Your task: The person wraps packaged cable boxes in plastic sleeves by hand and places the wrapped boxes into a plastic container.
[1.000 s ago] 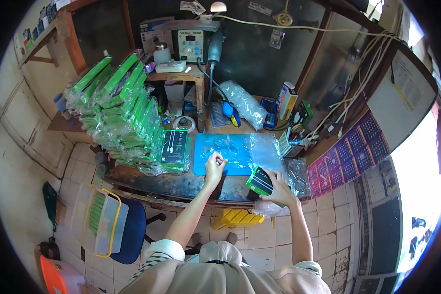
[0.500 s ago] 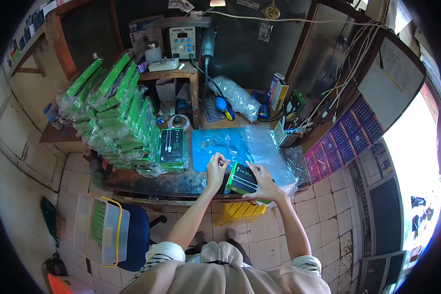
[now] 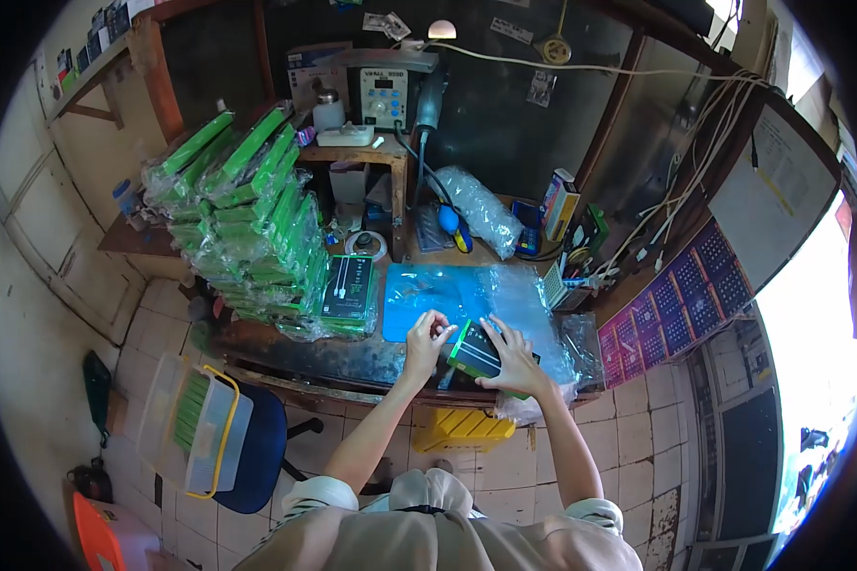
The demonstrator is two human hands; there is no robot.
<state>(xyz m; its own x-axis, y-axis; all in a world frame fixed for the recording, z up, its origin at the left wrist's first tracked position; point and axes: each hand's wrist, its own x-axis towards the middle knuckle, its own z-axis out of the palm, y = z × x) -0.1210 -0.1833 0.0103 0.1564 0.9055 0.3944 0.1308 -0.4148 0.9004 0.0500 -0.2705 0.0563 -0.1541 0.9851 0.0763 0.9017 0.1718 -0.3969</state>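
Observation:
My right hand [image 3: 514,362] grips a black and green cable box [image 3: 472,350] by its top and side, with the fingers spread over it. The box is tilted above the front edge of the workbench, and my palm hides its right part. Just left of the box is my left hand [image 3: 427,344], its thumb and fingertips pinched together. Whatever lies in that pinch is too small to make out. Under the hands' far side is a blue mat [image 3: 414,297], with clear plastic bags [image 3: 519,290] on its right part.
Plastic-wrapped green boxes [image 3: 248,219] form a tall stack on the left, beside another cable box [image 3: 348,287]. A soldering station [image 3: 384,99] and a bubble-wrap roll [image 3: 481,214] are at the back. Below stand a yellow stool [image 3: 462,430] and a clear bin [image 3: 176,428] on a chair.
The camera view has turned slightly, so the bench appears farther right and lower. Both hands keep nearly the same pose, the right one still holding the cable box.

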